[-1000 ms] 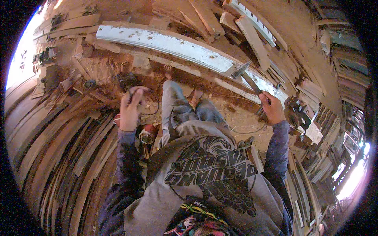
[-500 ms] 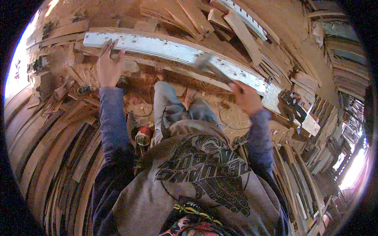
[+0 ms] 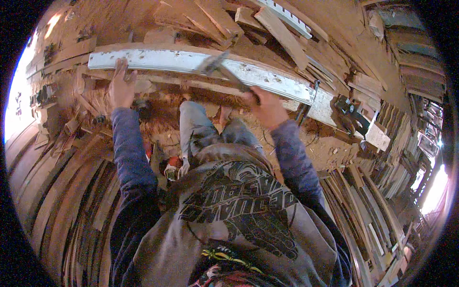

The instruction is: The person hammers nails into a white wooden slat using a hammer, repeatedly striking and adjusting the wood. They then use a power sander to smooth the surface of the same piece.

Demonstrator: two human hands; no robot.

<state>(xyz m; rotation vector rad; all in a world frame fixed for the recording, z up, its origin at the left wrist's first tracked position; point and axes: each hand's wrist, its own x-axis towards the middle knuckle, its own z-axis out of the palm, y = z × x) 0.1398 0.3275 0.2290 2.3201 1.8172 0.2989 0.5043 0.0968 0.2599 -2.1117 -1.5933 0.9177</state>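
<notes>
Right grip (image 3: 267, 107) closed on hammer (image 3: 222, 71), left hand (image 3: 120, 86) flat on white plank (image 3: 191, 62), scrap wood (image 3: 224, 19) behind

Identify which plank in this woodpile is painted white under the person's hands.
The long white-painted plank lying across the pile, pressed by the left hand; surrounding boards are bare brown wood.

Top: I wear a grey hooded sweatshirt (image 3: 239, 225), loose and creased, with a large dark graphic print across the chest.
Sleeves: both are a darker blue-purple than the grey body; the left sleeve (image 3: 131, 158) and the right sleeve (image 3: 294, 158) run down to my wrists, bunched in folds at the cuffs.
Trousers: faded grey-blue jeans (image 3: 205, 126), dusty at the knees.
Hands: my left hand (image 3: 120, 86) and right hand (image 3: 267, 107) are bare, no gloves.
Neck: a bright multicoloured cloth (image 3: 224, 265), yellow, green and pink, sits at the lower edge.
</notes>
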